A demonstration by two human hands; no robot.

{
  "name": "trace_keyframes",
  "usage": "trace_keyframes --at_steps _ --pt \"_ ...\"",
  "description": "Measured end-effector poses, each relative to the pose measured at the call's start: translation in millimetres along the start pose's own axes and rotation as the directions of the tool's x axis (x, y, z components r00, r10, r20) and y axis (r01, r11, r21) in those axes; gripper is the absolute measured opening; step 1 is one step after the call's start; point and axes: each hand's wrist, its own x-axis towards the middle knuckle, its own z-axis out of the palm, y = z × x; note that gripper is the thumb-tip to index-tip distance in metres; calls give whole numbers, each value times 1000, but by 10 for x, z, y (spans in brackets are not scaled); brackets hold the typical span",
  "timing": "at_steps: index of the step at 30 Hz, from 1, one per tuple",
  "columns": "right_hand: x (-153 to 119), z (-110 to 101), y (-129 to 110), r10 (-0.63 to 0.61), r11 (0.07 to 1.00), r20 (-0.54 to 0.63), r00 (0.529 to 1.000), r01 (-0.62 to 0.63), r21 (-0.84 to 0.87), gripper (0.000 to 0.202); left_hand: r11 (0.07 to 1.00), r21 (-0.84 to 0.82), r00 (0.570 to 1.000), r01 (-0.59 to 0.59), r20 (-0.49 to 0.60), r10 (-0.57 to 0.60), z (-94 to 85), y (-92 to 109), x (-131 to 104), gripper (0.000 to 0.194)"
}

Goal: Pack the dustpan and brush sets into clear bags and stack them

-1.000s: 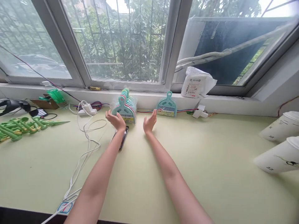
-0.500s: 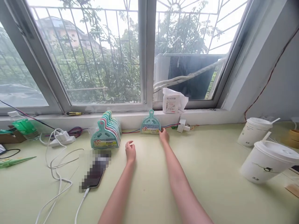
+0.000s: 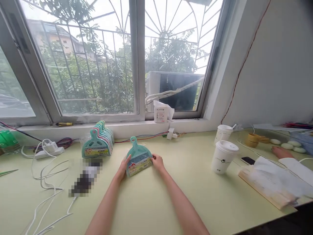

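A teal dustpan-and-brush set (image 3: 139, 156) in clear wrapping, with a yellow label along its lower part, is held tilted over the pale green table (image 3: 146, 209). My left hand (image 3: 123, 168) grips its left edge, fingers closed on it. On the opposite edge, my right hand (image 3: 157, 162) is closed with the thumb and fingers on the corner. A row of similar sets (image 3: 97, 140), teal with some pink and white ones, stands upright further left by the window sill.
White cables (image 3: 46, 186) and a blurred phone (image 3: 85, 179) lie on the left. To the right stand two white cups (image 3: 224, 158), with a wooden board (image 3: 266, 192) beyond. Another person's hand (image 3: 281, 152) rests at the far right. A white packet (image 3: 163, 112) sits on the sill.
My left hand has taken hold of the set's left edge. The set has come away from the sill, nearer to me, and tilted. The view has turned right.
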Motion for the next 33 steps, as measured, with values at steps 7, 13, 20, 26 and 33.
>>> trace_keyframes --at_steps 7,13,20,26,33 --pt "-770 -284 -395 -429 820 -35 903 373 -433 23 988 -140 989 68 138 -49 250 -40 -747 41" --pt "-982 -143 -567 -478 722 229 848 527 -448 23 976 -218 998 -25 -64 12 178 -13 -720 46" --pt "-800 -30 -414 -64 982 27 998 59 177 42 978 -209 999 -8 29 14 170 47 -689 59" --pt "-646 -201 -301 226 806 -72 972 -145 574 33 989 -138 979 -47 192 74 106 82 -681 59" --pt "-665 -456 -287 229 740 117 966 -251 624 29 993 -120 1000 -6 29 10 32 14 -600 43"
